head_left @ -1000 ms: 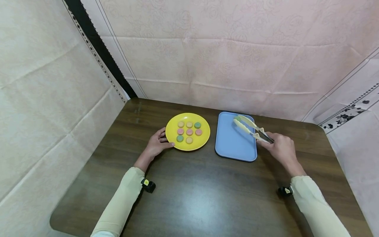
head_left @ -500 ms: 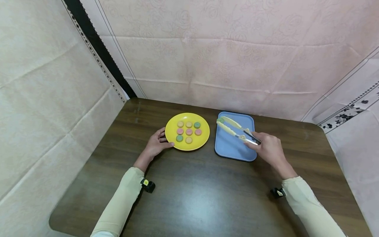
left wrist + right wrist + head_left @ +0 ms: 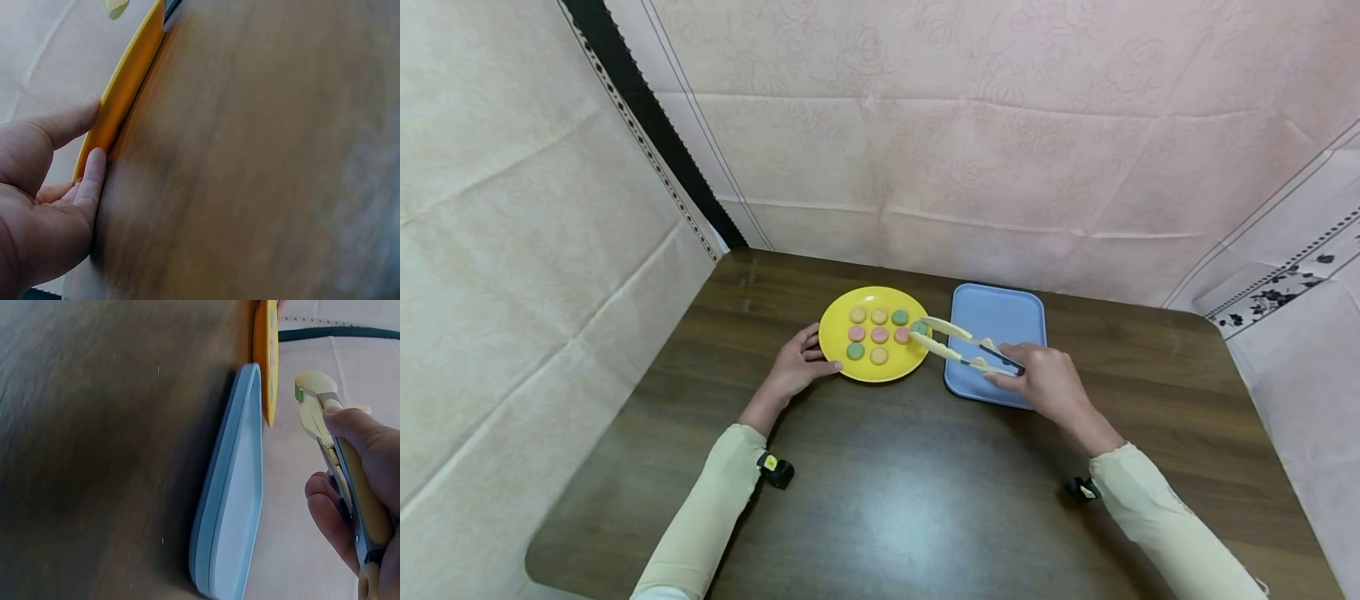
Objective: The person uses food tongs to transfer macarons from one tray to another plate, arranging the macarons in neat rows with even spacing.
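My left hand [image 3: 796, 365] grips the left rim of a yellow plate [image 3: 901, 365]. In the left wrist view the thumb lies at the rim's upper side, with fingers on its outer side. Rows of small pink, cream and green macarons [image 3: 879, 335] lie on the plate. My right hand [image 3: 1051, 382] holds tongs [image 3: 937, 347] with pale yellow tips. Between those tips is a green macaron [image 3: 919, 328], over the plate's right edge. The right wrist view shows the tongs [image 3: 359, 487] raised above the tray and plate, thumb along one arm.
A blue rectangular tray [image 3: 992, 312] lies just right of the plate, under the tongs and right hand. Both rest near the back edge of a dark wooden table [image 3: 880, 467]. Pale patterned cloth [image 3: 970, 150] hangs behind it.
My right hand has moved left, carrying the tongs and green macaron from above the blue tray to the plate's right side. The left hand and plate have stayed in place.
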A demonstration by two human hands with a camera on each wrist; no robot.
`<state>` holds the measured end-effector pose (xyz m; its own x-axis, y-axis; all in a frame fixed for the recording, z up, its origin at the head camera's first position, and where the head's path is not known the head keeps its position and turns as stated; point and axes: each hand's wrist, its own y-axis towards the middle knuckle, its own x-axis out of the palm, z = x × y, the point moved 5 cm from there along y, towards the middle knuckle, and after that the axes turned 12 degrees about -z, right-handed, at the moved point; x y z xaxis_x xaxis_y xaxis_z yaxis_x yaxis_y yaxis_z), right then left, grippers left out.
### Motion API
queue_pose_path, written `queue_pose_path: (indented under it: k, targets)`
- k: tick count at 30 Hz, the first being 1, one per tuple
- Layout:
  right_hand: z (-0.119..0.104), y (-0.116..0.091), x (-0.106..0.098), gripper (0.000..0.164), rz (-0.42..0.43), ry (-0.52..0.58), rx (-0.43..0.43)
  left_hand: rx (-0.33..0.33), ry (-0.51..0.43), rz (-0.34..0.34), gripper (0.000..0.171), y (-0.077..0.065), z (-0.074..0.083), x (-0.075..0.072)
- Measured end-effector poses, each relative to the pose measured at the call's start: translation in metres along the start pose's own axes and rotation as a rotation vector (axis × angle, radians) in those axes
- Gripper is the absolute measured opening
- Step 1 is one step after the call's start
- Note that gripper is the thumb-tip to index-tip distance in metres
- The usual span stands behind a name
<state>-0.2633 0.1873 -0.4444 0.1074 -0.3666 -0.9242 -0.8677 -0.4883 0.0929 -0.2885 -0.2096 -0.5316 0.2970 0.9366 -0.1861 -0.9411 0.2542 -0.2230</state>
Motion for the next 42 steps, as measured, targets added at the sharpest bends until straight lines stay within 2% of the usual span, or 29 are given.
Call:
queue_pose_path:
  k: [10,19,22,30,42]
  targets:
    - [-0.013,0.009,0.013,0.049,-0.108,-0.015,-0.014,-0.024,-0.013,-0.024,0.095,0.000,0.001,0.000]
    - [-0.018,0.010,0.012,0.048,-0.140,-0.054,-0.023,-0.022,-0.009,-0.044,0.090,-0.018,0.031,0.006]
    - [-0.019,0.011,0.011,0.049,-0.144,-0.071,-0.027,-0.016,-0.009,-0.044,0.089,-0.021,0.035,0.007]
    - [-0.023,0.016,0.006,0.050,-0.181,-0.105,-0.051,-0.022,-0.019,-0.039,0.090,-0.021,0.034,0.006]
    - [-0.024,0.019,0.001,0.051,-0.224,-0.109,-0.019,-0.016,-0.023,-0.046,0.091,-0.020,0.033,0.005]
